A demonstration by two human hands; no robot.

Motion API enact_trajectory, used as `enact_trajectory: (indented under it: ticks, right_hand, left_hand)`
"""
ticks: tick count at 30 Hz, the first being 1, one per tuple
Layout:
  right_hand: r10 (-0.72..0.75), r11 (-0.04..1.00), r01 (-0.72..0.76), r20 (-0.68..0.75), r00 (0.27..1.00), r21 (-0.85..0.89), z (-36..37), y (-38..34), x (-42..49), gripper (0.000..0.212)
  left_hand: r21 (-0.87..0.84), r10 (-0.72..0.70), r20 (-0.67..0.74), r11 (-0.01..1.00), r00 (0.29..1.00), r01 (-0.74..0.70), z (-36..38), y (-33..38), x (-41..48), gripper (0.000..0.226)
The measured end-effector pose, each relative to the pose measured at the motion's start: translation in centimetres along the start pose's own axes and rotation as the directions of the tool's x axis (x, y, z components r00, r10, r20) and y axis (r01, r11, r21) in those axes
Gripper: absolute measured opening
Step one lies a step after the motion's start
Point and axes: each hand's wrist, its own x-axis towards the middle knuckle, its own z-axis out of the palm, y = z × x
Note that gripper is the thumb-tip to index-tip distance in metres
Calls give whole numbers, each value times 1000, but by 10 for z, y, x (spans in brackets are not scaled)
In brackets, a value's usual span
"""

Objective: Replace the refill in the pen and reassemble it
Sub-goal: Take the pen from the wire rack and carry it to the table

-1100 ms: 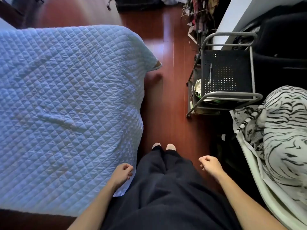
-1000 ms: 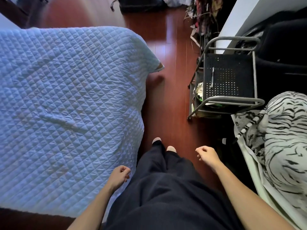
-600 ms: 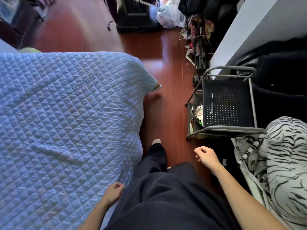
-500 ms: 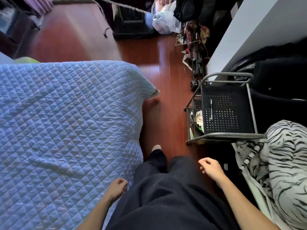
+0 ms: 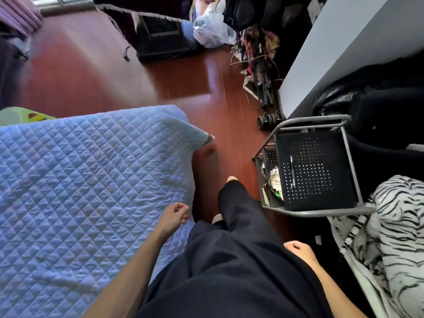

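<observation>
Both of our hands were empty as we stood between bed and cart: our left hand, fingers loosely curled and grasping nothing, hung at the edge of the pale blue quilted bedspread; our right hand, likewise loosely curled and holding nothing, hung beside our dark trousers, well apart from the work.

The slim black-and-silver plastic pen lay flat on the top shelf of the black perforated metal cart, lengthwise along the shelf's left part, pointing away from us and touching nothing else on that shelf; whether a spare refill lay anywhere in view, we could not tell.

We judged the pen light and stiff, its smooth barrel likely to roll or slip on the hard shelf; a pinch at mid-barrel looked the sure way to lift it; for unscrewing, one hand on each half near the joint seemed best, though the joint itself was too small to make out; the refill inside we took to be thin and easily bent; any small spring might drop through the shelf's holes or onto the red-brown wooden floor; a white, black-striped throw lay just beside the cart.
</observation>
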Motion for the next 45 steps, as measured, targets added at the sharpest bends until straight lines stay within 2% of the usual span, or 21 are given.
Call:
enact_trajectory:
  ticks: [4, 7, 12, 16, 21, 24, 30, 34, 40, 45]
  right_hand:
    - [-20, 999, 21, -22, 1000, 38, -10, -60, 35, 15]
    - [-46, 993, 50, -44, 998, 102, -18, -100, 60, 15]
    - [-53, 983, 67, -86, 995, 169, -30, -138, 84, 16]
    - [-11, 962, 40, -107, 994, 272, -38, -145, 94, 15]
    - [102, 915, -15, -196, 975, 403, -54, -148, 110, 12]
    - [128, 934, -12, -304, 944, 357, -65, -150, 131, 14]
    - [159, 938, -3, -421, 893, 348, -75, -153, 189, 9]
    - [189, 937, -34, -425, 885, 347, -74, -157, 231, 10]
    - [170, 957, -46, -424, 890, 286, -66, -155, 261, 20]
    - [176, 956, -49, -431, 885, 291, -60, -160, 269, 19]
  left_hand:
    - [111, -130, 21, 986, 991, 127, -9, 14, 14, 20]
    - [239, -179, 32, 957, 983, 166, -17, 23, 24, 22]
    - [412, -145, 83, 906, 986, 98, -26, 57, 49, 37]
    - [417, -160, 84, 902, 984, 111, -20, 103, 72, 26]
    - [525, -77, 130, 851, 989, -2, 0, 154, 102, 18]
    - [585, -45, 177, 808, 983, -69, 15, 172, 122, 22]
    - [667, -110, 297, 735, 949, -123, 54, 178, 166, 20]
    - [695, -142, 334, 705, 932, -141, 82, 176, 195, 18]
    - [677, -135, 376, 716, 917, -172, 106, 179, 219, 16]
    - [656, -119, 366, 737, 923, -165, 102, 186, 220, 16]
